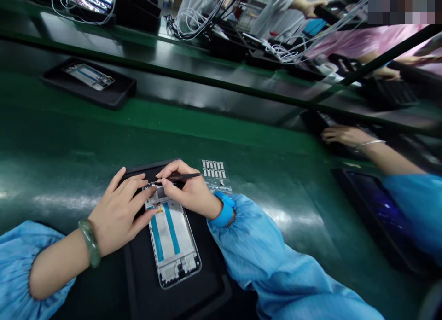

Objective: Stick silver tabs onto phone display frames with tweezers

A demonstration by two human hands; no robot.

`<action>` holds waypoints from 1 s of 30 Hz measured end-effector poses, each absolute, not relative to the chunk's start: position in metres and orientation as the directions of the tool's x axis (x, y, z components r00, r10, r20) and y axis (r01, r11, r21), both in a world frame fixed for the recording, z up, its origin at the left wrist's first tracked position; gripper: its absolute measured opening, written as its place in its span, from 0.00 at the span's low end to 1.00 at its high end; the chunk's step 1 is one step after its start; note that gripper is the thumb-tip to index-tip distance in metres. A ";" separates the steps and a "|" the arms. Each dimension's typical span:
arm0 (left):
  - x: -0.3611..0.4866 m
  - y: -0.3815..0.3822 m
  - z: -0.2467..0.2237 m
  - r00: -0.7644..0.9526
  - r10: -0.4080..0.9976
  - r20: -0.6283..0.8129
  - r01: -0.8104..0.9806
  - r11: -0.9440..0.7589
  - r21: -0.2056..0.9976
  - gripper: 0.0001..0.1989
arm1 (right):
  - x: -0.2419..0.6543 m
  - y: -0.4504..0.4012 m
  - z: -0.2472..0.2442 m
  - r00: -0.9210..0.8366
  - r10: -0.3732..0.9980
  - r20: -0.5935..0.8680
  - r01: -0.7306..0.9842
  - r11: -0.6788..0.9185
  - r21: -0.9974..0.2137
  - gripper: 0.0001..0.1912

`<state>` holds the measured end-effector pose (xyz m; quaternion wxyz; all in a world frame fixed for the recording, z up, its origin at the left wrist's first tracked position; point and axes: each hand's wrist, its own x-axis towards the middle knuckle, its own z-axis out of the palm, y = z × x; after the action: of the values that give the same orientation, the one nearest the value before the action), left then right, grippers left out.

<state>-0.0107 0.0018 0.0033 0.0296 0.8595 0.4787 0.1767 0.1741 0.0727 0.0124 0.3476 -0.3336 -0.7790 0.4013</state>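
Head view, phone assembly bench:

- Right hand [188, 189]: tweezers [179, 177] are pinched between thumb and fingers, with the tips brought to the top end of a phone frame [172, 246]. Contact at the tips is partly hidden and cannot be confirmed.
- Left hand [119, 214]: fingers are curled over the frame's top end, and the thumb lies along its edge, in what appears to be a steadying grip. A jade bangle [90, 243] is worn on the wrist.
- Phone frame: laid flat on a black tray [145, 292], between the two hands and below them in view, with blue strips [171, 228] across its face.
- Sheet of small metal parts [214, 169]: placed just beside the right hand, at the tray's far edge.
- Green bench [221, 126]: a second tray [117, 96] is set on it, well apart, with another frame [89, 76] inside.
- Co-worker's hand [341, 136]: seen at right, a thin bangle [368, 143] on the wrist, near a dark tray [376, 214].
- Cables [193, 20]: bundled on the far bench.
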 end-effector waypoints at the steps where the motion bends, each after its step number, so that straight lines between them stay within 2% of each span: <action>1: -0.011 0.002 0.003 0.478 0.834 0.276 0.812 -0.539 0.224 0.19 | 0.174 0.073 0.012 -0.544 0.790 0.283 0.240 0.470 -0.849 0.04; 8: -0.011 0.003 0.002 0.471 0.840 0.269 0.806 -0.534 0.255 0.19 | 0.176 0.072 0.007 -0.563 0.758 0.331 0.232 0.529 -0.817 0.06; 15: -0.011 0.003 0.002 0.477 0.836 0.269 0.809 -0.538 0.237 0.19 | 0.175 0.072 0.007 -0.564 0.749 0.348 0.240 0.552 -0.799 0.05; 26: -0.010 0.004 0.001 0.481 0.834 0.272 0.809 -0.541 0.230 0.18 | 0.165 0.068 0.016 -0.602 0.713 0.358 0.399 0.658 -0.639 0.07; 30: -0.010 0.004 0.002 0.482 0.833 0.272 0.806 -0.543 0.235 0.19 | 0.164 0.071 0.020 -0.616 0.712 0.338 0.414 0.657 -0.630 0.07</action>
<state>-0.0095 0.0042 0.0016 0.0374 0.8600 0.4765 0.1787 0.1644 0.0706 0.0196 0.2923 -0.3268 -0.8620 0.2546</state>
